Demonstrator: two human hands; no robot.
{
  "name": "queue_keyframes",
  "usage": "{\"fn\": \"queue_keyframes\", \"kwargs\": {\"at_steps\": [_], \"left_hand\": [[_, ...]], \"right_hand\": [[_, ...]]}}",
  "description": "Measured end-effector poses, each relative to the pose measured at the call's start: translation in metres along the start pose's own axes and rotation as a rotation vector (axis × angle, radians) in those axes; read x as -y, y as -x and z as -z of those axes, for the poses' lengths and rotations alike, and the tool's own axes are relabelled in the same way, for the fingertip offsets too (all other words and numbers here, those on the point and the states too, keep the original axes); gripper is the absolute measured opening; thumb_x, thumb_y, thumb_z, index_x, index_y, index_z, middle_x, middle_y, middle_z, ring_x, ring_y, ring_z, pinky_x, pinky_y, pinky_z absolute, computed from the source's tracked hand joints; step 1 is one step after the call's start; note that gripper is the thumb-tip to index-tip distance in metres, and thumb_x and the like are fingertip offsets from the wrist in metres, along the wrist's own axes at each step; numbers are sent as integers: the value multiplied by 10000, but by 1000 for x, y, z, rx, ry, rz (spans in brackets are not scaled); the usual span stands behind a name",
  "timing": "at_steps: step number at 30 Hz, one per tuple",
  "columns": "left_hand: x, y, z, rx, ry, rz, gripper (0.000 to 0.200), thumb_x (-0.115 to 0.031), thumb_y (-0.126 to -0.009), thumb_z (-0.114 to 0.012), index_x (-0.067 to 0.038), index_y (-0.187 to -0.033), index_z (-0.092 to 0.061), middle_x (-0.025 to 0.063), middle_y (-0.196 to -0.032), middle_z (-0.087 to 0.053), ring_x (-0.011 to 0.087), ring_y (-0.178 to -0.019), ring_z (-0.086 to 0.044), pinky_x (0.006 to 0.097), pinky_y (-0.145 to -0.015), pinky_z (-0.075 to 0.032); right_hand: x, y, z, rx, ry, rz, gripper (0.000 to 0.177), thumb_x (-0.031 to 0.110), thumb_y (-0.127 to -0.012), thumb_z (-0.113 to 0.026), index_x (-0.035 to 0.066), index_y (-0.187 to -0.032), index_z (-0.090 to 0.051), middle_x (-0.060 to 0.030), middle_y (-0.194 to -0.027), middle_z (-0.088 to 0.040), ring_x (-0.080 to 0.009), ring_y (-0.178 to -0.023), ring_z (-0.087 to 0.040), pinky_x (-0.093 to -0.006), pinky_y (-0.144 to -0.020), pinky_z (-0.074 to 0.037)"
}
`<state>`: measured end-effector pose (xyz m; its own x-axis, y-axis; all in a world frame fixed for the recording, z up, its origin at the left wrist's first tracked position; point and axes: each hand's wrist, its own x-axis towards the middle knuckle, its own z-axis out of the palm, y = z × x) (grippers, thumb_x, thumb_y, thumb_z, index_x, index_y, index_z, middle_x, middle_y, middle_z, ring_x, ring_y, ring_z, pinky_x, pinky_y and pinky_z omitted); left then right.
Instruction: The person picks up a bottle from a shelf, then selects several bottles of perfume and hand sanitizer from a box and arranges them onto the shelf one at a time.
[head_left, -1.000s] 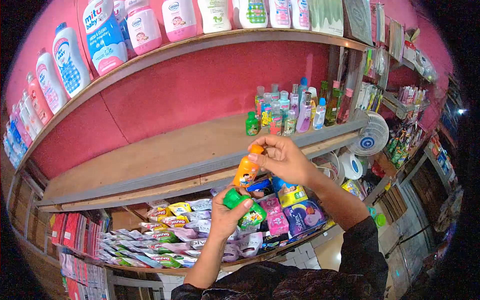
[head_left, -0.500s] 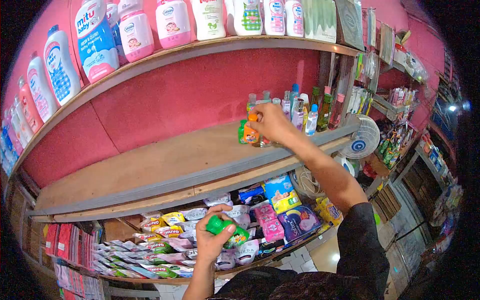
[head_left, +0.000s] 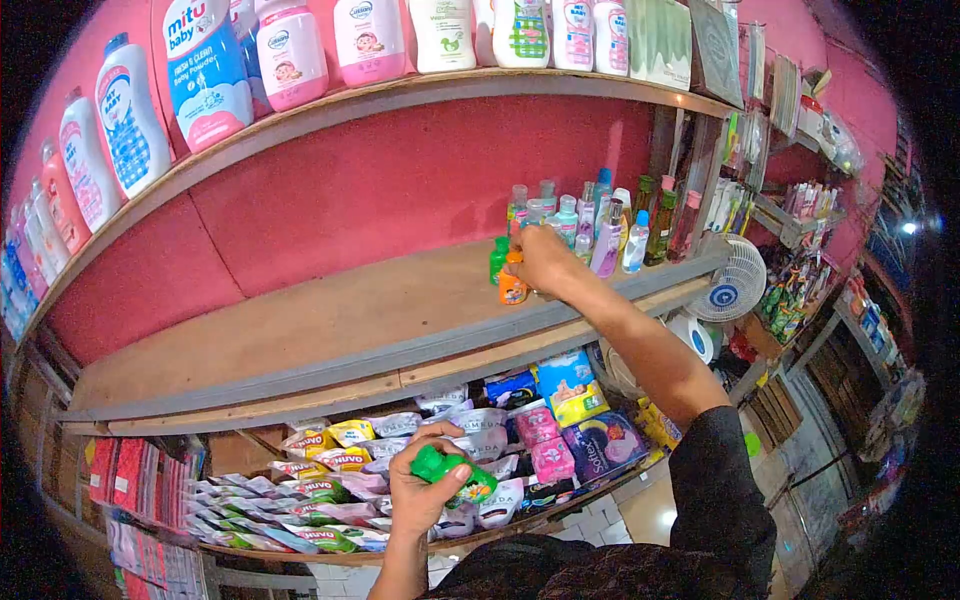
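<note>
My right hand [head_left: 545, 260] reaches onto the wooden middle shelf [head_left: 300, 320] and grips a small orange bottle [head_left: 512, 285], which stands on the shelf board next to a small green bottle [head_left: 499, 260]. Behind them is a cluster of several small toiletry bottles [head_left: 600, 220]. My left hand [head_left: 420, 490] is low, over the bottom shelf, closed around a green-capped bottle [head_left: 450, 472] held on its side.
The top shelf [head_left: 400, 95] carries large baby powder and lotion bottles. The bottom shelf [head_left: 380, 480] is packed with sachets and pink and blue packets. A small white fan [head_left: 735, 280] sits at the right, with hanging goods and more racks beyond.
The right hand carried the orange bottle up from near the left hand to the middle shelf and set it down beside the green one. The left hand sank lower with its green-capped bottle.
</note>
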<state>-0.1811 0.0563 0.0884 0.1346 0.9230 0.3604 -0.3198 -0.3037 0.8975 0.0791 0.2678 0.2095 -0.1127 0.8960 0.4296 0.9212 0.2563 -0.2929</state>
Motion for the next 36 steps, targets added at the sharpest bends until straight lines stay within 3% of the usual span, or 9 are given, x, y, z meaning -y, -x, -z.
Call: {"fn": "queue_keyframes", "kwargs": {"at_steps": [8,13,36], "left_hand": [[-1,1,-2,-2,-37,-12,160,-47,-706,-772,-1,-818,-668,143,-995,-641,208,-1031,-569,343,-833,-482],[-4,3,-4,-1,-17,4,162,-44,-706,-772,-1,-820,-665,139,-1007,-639,210,-1034,-566,355,-837,-479],[-2,-5,-9,21,-88,-18,194,-54,-702,-792,0,-827,-652,130,-1062,-626,163,-984,-564,309,-853,-455]], "right_hand": [[0,1,-1,19,-26,-38,285,183,-738,-785,-42,-879,-681,-274,-897,-665,-405,-894,-663,-458,-766,-554],[-3,-1,-1,-1,39,-10,312,163,-735,-776,-29,-969,-701,-259,-909,-677,-378,-899,-674,-434,-812,-541],[-14,-2,-3,-35,-38,34,317,172,-717,-798,-34,-938,-706,-257,-896,-676,-379,-880,-674,-441,-793,-537]]}}
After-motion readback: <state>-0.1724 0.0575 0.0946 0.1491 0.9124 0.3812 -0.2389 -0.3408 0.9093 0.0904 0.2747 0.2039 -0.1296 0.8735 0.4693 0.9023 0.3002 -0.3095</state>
